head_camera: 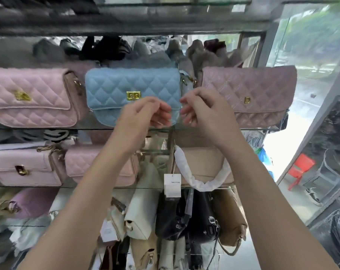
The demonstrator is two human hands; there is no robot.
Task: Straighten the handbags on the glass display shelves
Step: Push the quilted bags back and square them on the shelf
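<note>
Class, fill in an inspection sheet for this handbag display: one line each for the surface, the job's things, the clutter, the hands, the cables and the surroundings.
Surface: glass shelf bears the top row; more glass shelves below.
Job's things: blue quilted bag stands upright in the middle, pink quilted bag to its left, mauve quilted bag to its right.
Clutter: paper price tag hangs over a lower shelf edge; the bottom bags are crowded and leaning.
Hands: left hand and right hand are raised in front of the blue bag's lower right corner, fingers curled; contact cannot be told.
Cables: nothing seen.
Surroundings: window at right; red plastic chair beyond it.
</note>
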